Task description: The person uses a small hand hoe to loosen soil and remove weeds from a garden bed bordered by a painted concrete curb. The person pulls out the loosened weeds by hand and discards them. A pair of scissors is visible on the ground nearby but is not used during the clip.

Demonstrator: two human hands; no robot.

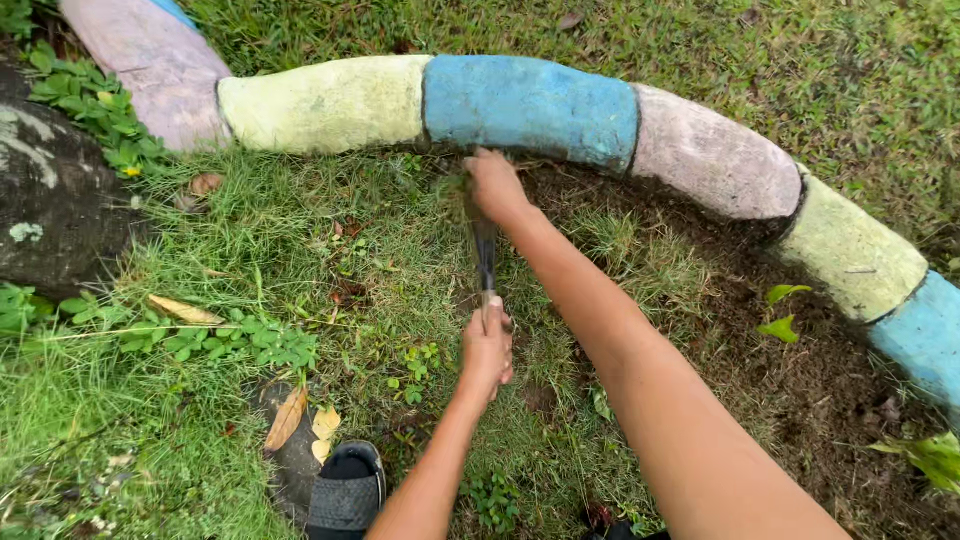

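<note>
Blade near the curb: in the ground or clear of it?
Cannot tell. The blade runs from the left hand to the right hand, which covers its tip among grass.

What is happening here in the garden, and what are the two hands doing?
A person works on a grass patch inside a curved painted stone border. The left hand grips the handle of a dark-bladed tool, its blade pointing away from the person. The right hand grasps a tuft of grass next to the border. Bare dark soil lies to the right.

Both forearms are bare (no sleeves, watch or gloves), and one foot wears a dark slip-on sandal (346,492).
</note>
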